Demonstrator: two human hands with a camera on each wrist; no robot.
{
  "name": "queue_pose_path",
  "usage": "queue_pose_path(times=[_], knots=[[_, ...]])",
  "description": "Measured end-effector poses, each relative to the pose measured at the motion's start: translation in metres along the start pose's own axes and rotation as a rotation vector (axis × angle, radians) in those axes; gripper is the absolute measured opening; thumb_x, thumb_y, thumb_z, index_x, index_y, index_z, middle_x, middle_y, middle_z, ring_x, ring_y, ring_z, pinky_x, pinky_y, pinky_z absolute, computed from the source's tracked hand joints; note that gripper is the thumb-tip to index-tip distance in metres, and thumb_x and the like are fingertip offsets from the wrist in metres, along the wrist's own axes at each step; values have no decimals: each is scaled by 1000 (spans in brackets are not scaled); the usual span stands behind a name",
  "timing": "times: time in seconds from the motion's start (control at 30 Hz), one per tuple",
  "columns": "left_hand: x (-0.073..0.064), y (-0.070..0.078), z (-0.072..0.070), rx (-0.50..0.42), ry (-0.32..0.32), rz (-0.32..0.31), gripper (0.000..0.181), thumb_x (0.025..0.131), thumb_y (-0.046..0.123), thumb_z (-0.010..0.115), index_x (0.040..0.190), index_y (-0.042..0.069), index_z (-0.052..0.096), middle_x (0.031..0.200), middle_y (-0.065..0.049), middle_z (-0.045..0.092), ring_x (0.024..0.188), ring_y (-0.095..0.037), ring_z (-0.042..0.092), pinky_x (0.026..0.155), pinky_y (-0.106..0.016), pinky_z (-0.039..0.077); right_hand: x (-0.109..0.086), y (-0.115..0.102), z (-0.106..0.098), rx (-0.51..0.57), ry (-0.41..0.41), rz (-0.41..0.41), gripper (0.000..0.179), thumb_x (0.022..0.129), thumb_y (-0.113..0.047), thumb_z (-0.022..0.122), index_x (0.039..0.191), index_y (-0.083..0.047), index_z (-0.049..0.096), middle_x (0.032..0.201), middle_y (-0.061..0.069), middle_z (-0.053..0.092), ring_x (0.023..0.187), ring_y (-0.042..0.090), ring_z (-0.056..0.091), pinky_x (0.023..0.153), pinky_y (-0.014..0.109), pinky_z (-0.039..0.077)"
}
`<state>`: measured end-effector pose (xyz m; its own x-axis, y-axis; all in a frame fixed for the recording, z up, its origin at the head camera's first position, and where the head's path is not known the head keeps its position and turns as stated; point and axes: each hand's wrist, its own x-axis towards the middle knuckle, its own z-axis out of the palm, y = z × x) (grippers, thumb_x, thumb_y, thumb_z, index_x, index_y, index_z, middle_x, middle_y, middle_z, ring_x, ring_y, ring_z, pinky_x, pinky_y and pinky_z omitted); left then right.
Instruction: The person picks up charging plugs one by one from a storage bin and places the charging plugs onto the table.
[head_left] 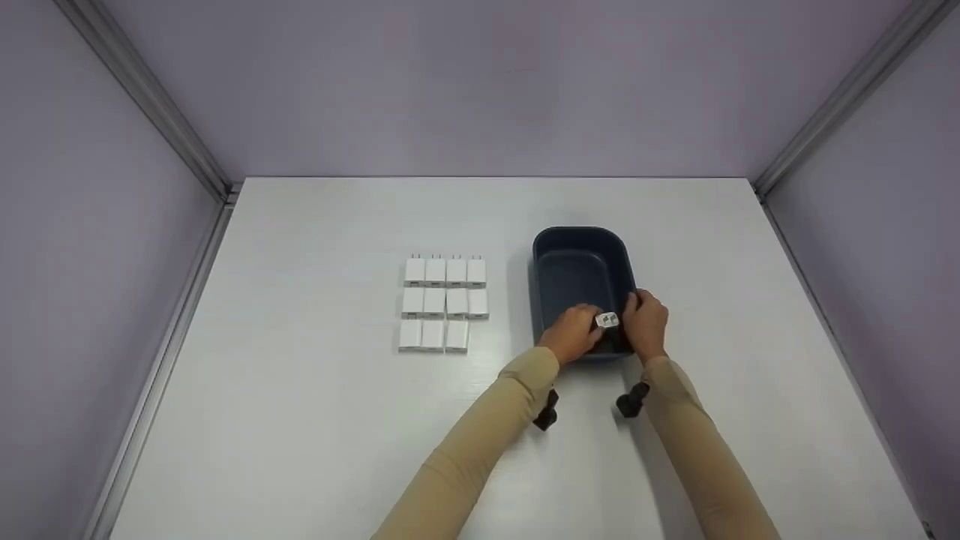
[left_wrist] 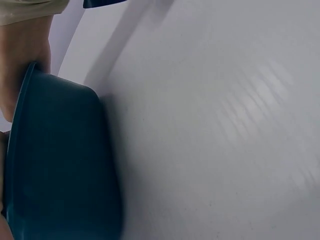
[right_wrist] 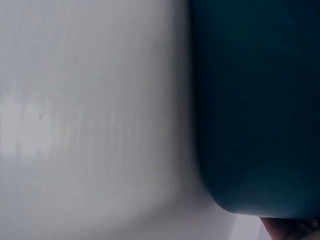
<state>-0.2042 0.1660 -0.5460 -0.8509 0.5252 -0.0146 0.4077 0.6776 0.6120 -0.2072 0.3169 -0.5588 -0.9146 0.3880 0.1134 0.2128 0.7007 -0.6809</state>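
In the head view my left hand [head_left: 574,332] reaches over the near end of a dark blue rectangular bin [head_left: 574,279]. Its fingers pinch a white charger plug [head_left: 607,320], whose prong end faces up. On the opposite side, my right hand [head_left: 646,324] grips the bin's right rim, close to the plug. Both wrist views show mainly the outside of the bin [left_wrist: 65,160]. Left of the bin, several more white charger plugs [head_left: 434,303] lie side by side in three rows on the table.
The white table [head_left: 322,420] meets pale walls at the back and both sides, with grey metal rails [head_left: 161,97] at the corners. Black wrist-camera mounts [head_left: 632,400] hang below both forearms, close to the near end of the bin.
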Motion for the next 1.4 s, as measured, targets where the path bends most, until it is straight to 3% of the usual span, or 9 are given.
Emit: queue_pose_path(times=[0.43, 1.0, 1.23, 1.4], knots=[[-3, -2, -3, -68, 119, 75, 31, 96, 19, 56, 122, 4, 62, 116, -8, 63, 104, -17, 65, 89, -23, 54, -1, 2, 0, -27, -1, 14, 35, 99, -10, 44, 117, 16, 58, 116, 36, 62, 110, 49, 60, 95, 54, 48], [-8, -13, -13, -134, 198, 80, 31, 97, 16, 54, 123, 2, 61, 113, -11, 64, 101, -18, 64, 91, -26, 53, 0, 1, -2, 26, -36, 19, 36, 100, -12, 42, 116, 15, 59, 114, 36, 63, 107, 47, 61, 92, 53, 49], [-10, -19, -19, -231, 250, 70, 30, 96, 12, 54, 122, 1, 62, 109, -12, 66, 97, -19, 63, 87, -25, 53, -1, 0, 0, 19, -33, 30, 37, 101, -12, 40, 118, 15, 57, 115, 36, 62, 106, 46, 61, 94, 53, 49], [-11, -25, -23, -317, 306, 111, 29, 96, 9, 53, 123, -1, 58, 108, -14, 66, 94, -19, 62, 83, -24, 53, 0, -1, 1, 0, -33, 27, 37, 101, -11, 39, 119, 15, 57, 115, 36, 62, 106, 45, 62, 93, 53, 49]])
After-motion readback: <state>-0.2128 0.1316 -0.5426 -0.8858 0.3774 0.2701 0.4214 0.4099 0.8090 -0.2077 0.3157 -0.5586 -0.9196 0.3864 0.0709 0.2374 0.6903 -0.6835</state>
